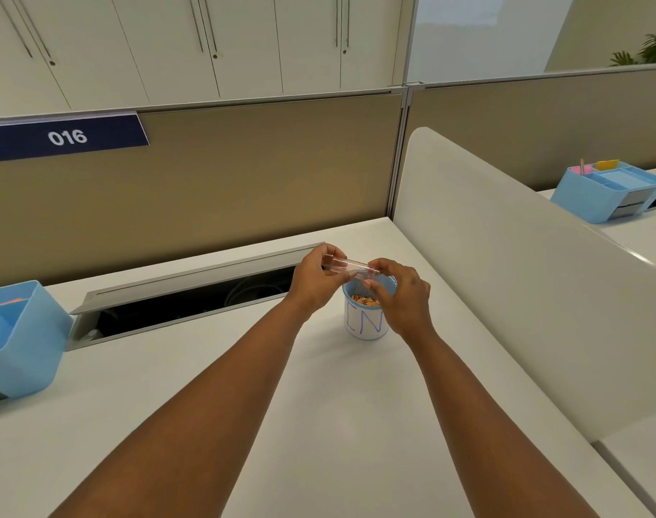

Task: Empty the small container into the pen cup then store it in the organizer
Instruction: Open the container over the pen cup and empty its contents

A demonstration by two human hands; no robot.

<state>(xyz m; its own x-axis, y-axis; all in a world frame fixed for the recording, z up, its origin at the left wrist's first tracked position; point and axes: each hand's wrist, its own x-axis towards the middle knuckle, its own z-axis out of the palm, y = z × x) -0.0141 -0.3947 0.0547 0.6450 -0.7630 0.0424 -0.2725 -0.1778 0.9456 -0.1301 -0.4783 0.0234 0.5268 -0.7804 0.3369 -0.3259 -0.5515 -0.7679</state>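
A small clear plastic container is held level just above the pen cup, gripped at its two ends. My left hand pinches its left end and my right hand pinches its right end. The container looks see-through with nothing visible inside. The pen cup is a blue mesh cup with a white paper label marked in blue pen. It stands on the white desk and holds small orange and dark pieces at its bottom. A light blue desk organizer stands at the desk's left edge.
An open cable trough with a raised grey lid runs along the back of the desk. A white divider panel rises on the right. A second blue organizer stands on the neighbouring desk beyond it.
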